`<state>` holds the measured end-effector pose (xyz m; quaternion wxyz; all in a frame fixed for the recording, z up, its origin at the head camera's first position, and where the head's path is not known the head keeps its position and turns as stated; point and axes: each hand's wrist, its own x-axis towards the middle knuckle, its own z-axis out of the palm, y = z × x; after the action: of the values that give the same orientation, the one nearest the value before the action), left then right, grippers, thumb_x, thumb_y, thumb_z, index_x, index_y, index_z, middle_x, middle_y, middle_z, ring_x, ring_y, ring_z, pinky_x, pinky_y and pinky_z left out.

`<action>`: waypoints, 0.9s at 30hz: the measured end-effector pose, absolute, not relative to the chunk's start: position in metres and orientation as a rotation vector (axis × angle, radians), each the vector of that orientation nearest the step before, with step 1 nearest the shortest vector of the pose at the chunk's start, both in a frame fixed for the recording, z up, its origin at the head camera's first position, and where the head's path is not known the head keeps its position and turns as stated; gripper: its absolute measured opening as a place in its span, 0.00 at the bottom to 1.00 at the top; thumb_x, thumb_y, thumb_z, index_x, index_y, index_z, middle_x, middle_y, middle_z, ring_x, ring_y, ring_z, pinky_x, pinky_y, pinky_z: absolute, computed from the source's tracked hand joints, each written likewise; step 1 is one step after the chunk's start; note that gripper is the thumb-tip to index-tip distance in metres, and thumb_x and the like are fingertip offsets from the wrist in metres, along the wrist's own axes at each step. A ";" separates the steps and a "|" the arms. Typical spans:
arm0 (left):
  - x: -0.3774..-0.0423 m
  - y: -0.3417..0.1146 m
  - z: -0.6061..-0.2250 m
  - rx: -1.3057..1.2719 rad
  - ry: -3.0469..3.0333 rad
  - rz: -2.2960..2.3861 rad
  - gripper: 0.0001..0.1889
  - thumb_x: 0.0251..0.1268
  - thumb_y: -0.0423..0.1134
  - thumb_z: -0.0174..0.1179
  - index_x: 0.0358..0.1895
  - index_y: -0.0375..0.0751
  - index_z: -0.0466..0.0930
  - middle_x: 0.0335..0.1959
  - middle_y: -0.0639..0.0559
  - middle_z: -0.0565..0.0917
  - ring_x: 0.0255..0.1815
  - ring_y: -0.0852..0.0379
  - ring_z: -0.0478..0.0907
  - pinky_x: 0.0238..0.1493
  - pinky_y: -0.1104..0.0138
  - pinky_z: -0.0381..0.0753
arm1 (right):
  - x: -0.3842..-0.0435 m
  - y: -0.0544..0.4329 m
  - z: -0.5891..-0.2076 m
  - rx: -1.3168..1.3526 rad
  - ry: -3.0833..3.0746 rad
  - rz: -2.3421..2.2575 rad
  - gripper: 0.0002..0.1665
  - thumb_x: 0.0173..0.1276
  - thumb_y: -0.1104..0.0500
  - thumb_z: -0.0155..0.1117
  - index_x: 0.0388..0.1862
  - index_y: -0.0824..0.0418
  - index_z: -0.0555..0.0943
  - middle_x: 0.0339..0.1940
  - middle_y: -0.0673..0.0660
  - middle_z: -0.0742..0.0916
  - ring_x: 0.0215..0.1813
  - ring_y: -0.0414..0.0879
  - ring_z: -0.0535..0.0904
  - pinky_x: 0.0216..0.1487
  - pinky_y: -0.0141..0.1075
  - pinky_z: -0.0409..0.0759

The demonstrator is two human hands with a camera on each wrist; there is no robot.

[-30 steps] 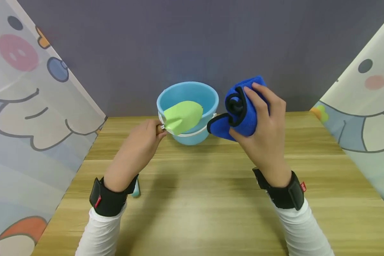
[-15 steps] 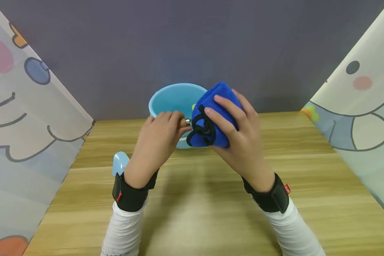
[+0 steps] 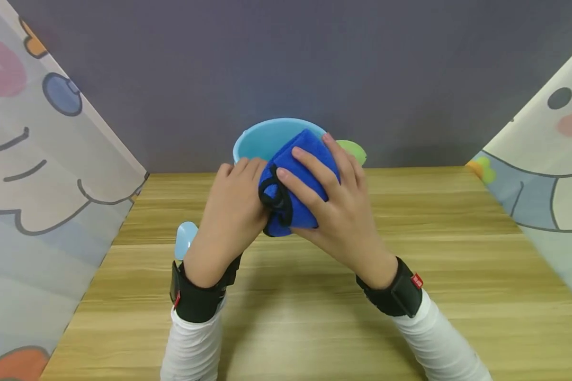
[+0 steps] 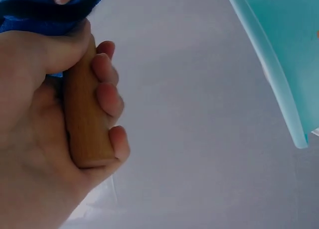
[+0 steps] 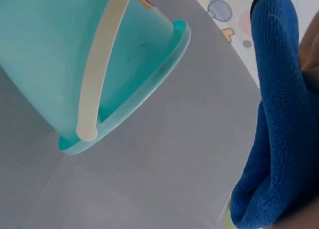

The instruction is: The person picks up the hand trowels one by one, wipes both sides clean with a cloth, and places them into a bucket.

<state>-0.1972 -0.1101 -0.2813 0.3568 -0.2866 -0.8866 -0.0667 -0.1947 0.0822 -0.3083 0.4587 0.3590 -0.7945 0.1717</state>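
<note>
My left hand grips the wooden handle of a trowel, fingers curled round it in the left wrist view. The trowel's light green blade shows past the far side of a rolled blue cloth with black edging. My right hand holds this cloth over the trowel, its fingers spread across the top. Most of the blade is hidden under cloth and hand. Both hands are close together, in front of a light blue bucket that they partly cover in the head view.
The bucket's white handle hangs at its side in the right wrist view. On the wooden table, a light blue scoop-shaped thing lies partly behind my left wrist. A dark grey wall stands behind the bucket.
My left hand has moved right with the trowel and my right hand left with the cloth. The cloth now covers most of the blade, whose tip shows at the right.
</note>
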 end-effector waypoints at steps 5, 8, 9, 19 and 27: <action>-0.195 -0.108 -0.280 -0.764 -2.225 -0.164 0.03 0.67 0.30 0.60 0.40 0.35 0.77 0.32 0.44 0.81 0.31 0.46 0.74 0.34 0.57 0.69 | -0.194 0.083 -0.310 0.789 -1.872 0.416 0.47 0.50 0.44 0.85 0.68 0.47 0.72 0.71 0.57 0.76 0.79 0.68 0.61 0.77 0.63 0.53; -0.195 -0.106 -0.279 -0.790 -2.223 -0.187 0.06 0.66 0.27 0.59 0.44 0.35 0.77 0.34 0.44 0.81 0.33 0.46 0.74 0.35 0.57 0.69 | -0.194 0.086 -0.310 0.737 -1.822 0.433 0.45 0.50 0.47 0.85 0.67 0.47 0.73 0.70 0.55 0.77 0.79 0.67 0.63 0.77 0.66 0.52; -0.195 -0.105 -0.280 -0.795 -2.230 -0.199 0.06 0.66 0.27 0.58 0.45 0.34 0.77 0.35 0.44 0.82 0.34 0.46 0.74 0.35 0.57 0.69 | -0.195 0.087 -0.310 0.727 -1.815 0.439 0.45 0.50 0.48 0.85 0.66 0.47 0.74 0.70 0.54 0.77 0.79 0.67 0.63 0.77 0.66 0.52; -0.197 -0.100 -0.286 -0.757 -2.225 -0.151 0.06 0.72 0.30 0.55 0.47 0.34 0.78 0.36 0.43 0.83 0.34 0.47 0.76 0.36 0.57 0.71 | -0.197 0.098 -0.311 0.720 -1.877 0.507 0.49 0.48 0.47 0.86 0.68 0.48 0.72 0.74 0.54 0.75 0.81 0.66 0.60 0.77 0.68 0.52; -0.201 -0.098 -0.286 -0.745 -2.203 -0.145 0.09 0.68 0.33 0.61 0.48 0.34 0.78 0.37 0.44 0.83 0.35 0.46 0.77 0.36 0.57 0.71 | -0.200 0.102 -0.310 0.697 -1.911 0.517 0.51 0.48 0.48 0.86 0.70 0.48 0.70 0.74 0.56 0.74 0.81 0.64 0.61 0.76 0.65 0.60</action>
<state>-0.2008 -0.0981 -0.2858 0.3949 -0.2937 -0.8687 -0.0571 -0.1999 0.1019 -0.3096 0.4980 0.2880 -0.7895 0.2138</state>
